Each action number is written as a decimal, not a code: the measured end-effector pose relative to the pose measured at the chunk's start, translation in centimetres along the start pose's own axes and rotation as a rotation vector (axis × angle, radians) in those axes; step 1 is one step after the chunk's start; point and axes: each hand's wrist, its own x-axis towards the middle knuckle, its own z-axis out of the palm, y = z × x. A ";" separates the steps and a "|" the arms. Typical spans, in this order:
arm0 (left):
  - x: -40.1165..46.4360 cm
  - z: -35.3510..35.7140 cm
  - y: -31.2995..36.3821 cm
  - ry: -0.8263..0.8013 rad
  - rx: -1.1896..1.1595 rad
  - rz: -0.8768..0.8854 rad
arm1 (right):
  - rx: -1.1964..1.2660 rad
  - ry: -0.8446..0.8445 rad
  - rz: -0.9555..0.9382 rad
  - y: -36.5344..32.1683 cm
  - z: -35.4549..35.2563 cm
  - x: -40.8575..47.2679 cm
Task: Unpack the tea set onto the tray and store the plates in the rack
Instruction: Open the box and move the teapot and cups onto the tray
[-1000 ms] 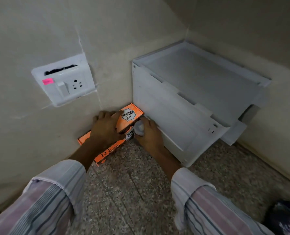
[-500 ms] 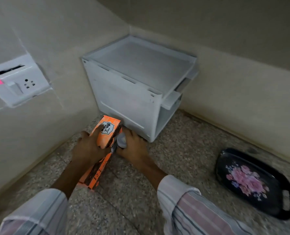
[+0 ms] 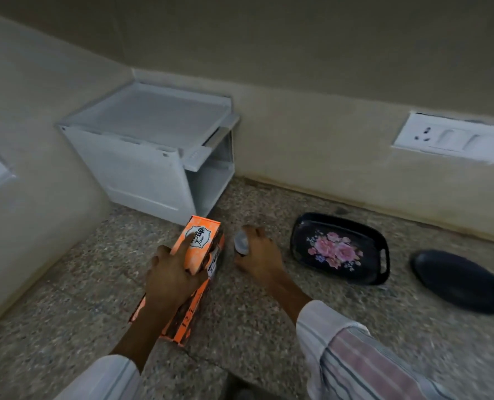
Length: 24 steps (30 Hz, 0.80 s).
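1. The orange tea-set box [image 3: 195, 261] lies on the speckled floor [image 3: 66, 284] at centre frame, its long axis running from 7 o'clock to 1 o'clock.
2. My left hand [image 3: 172, 277] rests on top of the box, fingers wrapped over its upper face, index finger extended along the label.
3. My right hand [image 3: 257, 255] sits just beside the box at its 3 o'clock, apart from it, fingers curled around a small grey object [image 3: 241, 242]; I cannot tell what that object is.
4. The floral black tray [image 3: 339, 249] lies at 3 o'clock of my right hand, near it. A plain dark oval tray [image 3: 460, 280] lies further out at 3 o'clock.
5. The white rack [image 3: 153, 151] stands in the wall corner at 11 o'clock of the box, its open side facing right.
6. Open floor runs between the box, the tray and the rack.
7. Both forearms reach forward from striped sleeves [image 3: 355, 356].
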 end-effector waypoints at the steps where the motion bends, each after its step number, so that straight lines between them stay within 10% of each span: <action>1: 0.4 0.1 0.6 0.006 0.005 0.024 | -0.007 0.003 0.017 0.6 -0.5 0.2; 24: 4.7 1.5 0.3 0.012 0.049 0.044 | -0.006 0.104 0.128 3.1 0.0 5.6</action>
